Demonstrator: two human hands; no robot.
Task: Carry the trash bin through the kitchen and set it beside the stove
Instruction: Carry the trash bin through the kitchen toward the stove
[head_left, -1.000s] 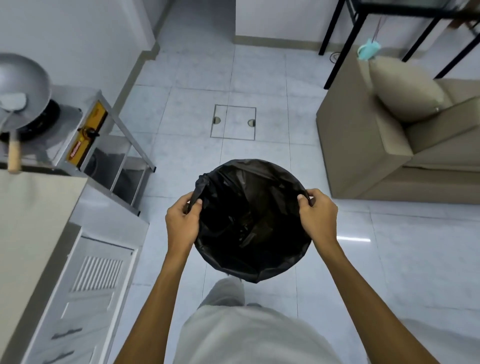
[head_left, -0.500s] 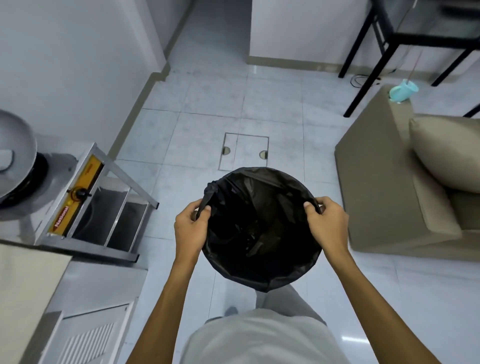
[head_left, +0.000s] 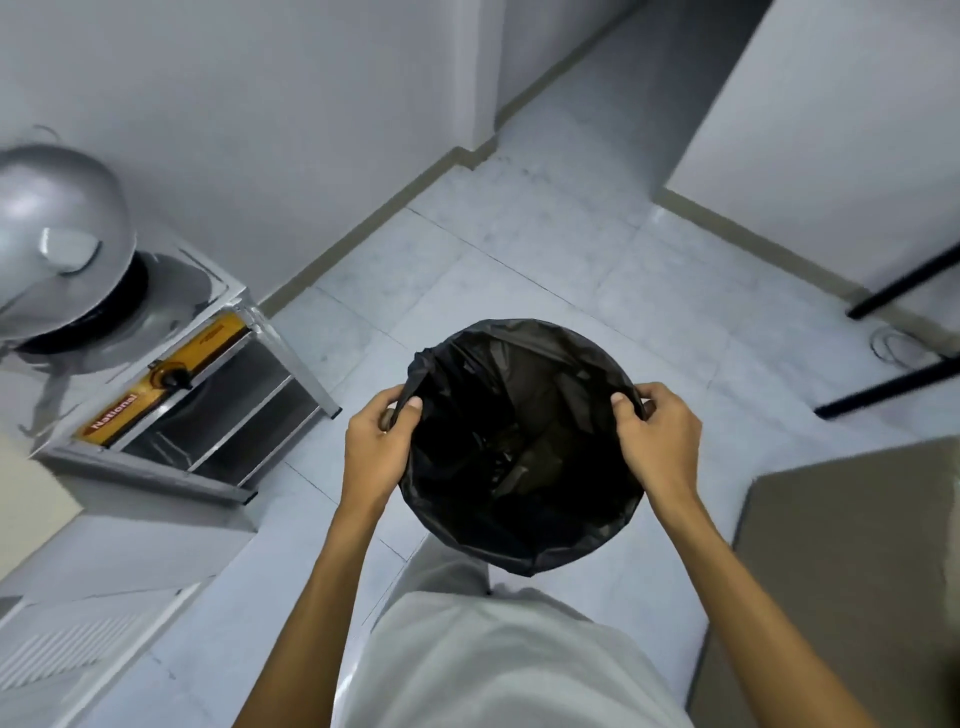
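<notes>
Pale tiled floor (head_left: 545, 249), white walls, stove (head_left: 171, 374) at left, bin (head_left: 519, 441) held

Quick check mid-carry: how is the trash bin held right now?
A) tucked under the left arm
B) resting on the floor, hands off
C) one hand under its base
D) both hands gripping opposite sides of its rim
D: the left hand and right hand each pinch the bag-lined rim of the trash bin on opposite sides.

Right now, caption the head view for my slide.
Both hands, left hand and right hand, grip black-lined round trash bin beside steel gas stove.
</notes>
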